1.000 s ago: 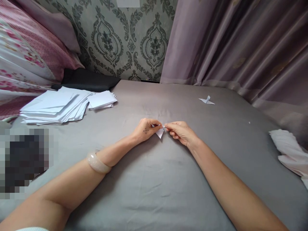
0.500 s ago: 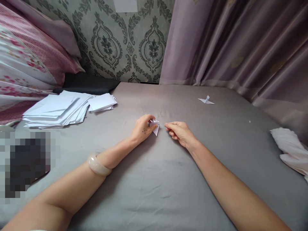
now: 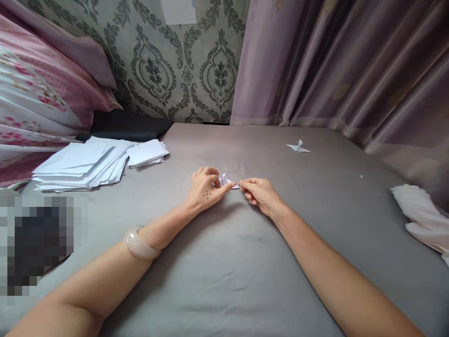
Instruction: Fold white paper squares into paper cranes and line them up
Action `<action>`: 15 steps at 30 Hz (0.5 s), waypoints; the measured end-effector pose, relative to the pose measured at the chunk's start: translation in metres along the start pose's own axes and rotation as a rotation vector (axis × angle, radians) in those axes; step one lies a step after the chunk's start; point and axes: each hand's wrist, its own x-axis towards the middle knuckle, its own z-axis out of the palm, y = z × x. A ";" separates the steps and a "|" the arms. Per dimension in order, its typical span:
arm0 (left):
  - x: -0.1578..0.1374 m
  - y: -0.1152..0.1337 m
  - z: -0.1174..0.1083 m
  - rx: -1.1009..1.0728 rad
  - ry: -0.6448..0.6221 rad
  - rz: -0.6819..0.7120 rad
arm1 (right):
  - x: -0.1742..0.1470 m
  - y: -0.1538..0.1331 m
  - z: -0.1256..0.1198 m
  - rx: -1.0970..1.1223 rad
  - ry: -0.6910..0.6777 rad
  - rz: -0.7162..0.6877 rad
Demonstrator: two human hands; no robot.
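Between my hands is a small folded white paper figure [image 3: 228,182], partly covered by fingers. My left hand [image 3: 206,188] grips it from the left, its thumb stretched along the near side toward the figure's right end. At that right end, the thumb and forefinger of my right hand [image 3: 260,193] pinch the paper's tip, the other fingers curled under. A pale bangle sits on my left forearm. Farther off to the right, a finished-looking folded paper crane [image 3: 298,147] rests on the grey cloth surface [image 3: 224,262].
A large stack of white paper sheets [image 3: 75,161] lies at the left, with a smaller stack of paper [image 3: 148,153] beside it. Behind them is a black flat item [image 3: 129,124]. White crumpled cloth [image 3: 419,210] lies at the right edge. Curtains hang behind.
My right hand, apart from the paper before, now pinches its right tip. The paper figure has turned in my left hand, and my left thumb has stretched to the right.
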 end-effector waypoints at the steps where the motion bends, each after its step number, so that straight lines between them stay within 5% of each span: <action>1: 0.001 0.001 -0.002 -0.022 0.015 -0.029 | 0.000 0.000 0.000 0.001 0.007 -0.004; 5: 0.007 -0.003 -0.009 -0.052 -0.003 -0.182 | -0.001 0.001 0.001 -0.011 0.027 -0.025; 10: 0.007 -0.010 -0.009 -0.060 -0.037 -0.213 | 0.000 0.006 0.002 -0.068 0.037 -0.065; 15: 0.001 0.002 -0.009 -0.081 -0.057 -0.297 | 0.003 0.017 0.003 -0.441 0.198 -0.397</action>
